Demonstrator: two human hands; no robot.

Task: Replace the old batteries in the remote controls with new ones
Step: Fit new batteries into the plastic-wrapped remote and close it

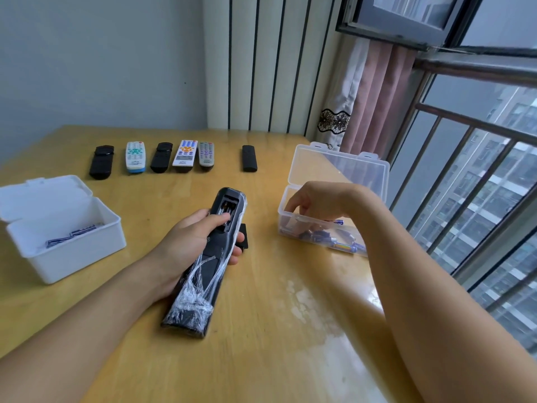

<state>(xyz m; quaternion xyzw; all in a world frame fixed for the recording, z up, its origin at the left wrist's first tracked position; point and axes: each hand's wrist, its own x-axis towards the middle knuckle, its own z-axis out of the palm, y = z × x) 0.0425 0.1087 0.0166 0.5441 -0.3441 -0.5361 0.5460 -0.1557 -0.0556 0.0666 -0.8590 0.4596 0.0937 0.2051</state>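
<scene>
We see the left hand wrapped around a black remote control sheathed in crinkled clear film, held back side up over the wooden table. Its battery compartment lies open, with the thumb resting at the compartment's lower edge; whether cells sit inside we cannot tell. A small black battery cover lies on the table just beside the remote, partly hidden by the fingertips.

The right hand reaches down into a clear plastic box with its hinged lid standing up behind. The fingers are curled among the batteries in that box, but we cannot tell whether they have closed on one.

To the left stands a white box, lid tipped back, with a few blue-and-silver batteries lying at its bottom.

Along the far edge of the table we count six more remotes: a black one, a white one with teal buttons, another black one, a white one with orange and blue buttons, a grey one, and, set apart to the right, a slim black one.
</scene>
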